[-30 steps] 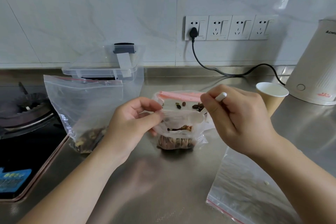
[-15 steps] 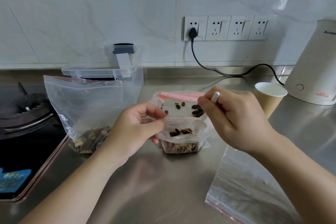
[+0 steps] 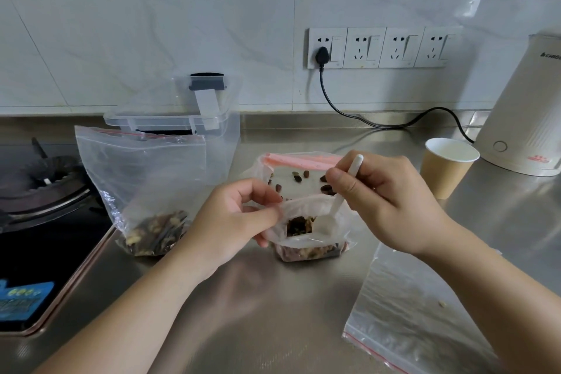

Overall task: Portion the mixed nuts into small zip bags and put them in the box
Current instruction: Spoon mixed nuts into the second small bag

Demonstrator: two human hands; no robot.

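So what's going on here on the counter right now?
A person is spooning mixed nuts. The left hand pinches open the rim of the pink-zip bag, while the right hand dips a white plastic spoon into it. A larger zip bag with nuts stands left, before the clear box.

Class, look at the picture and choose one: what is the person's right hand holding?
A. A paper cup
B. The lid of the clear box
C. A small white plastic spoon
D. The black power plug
C: the right hand pinches the handle of a small white plastic spoon, whose bowl dips into the open bag of nuts that the left hand holds open.
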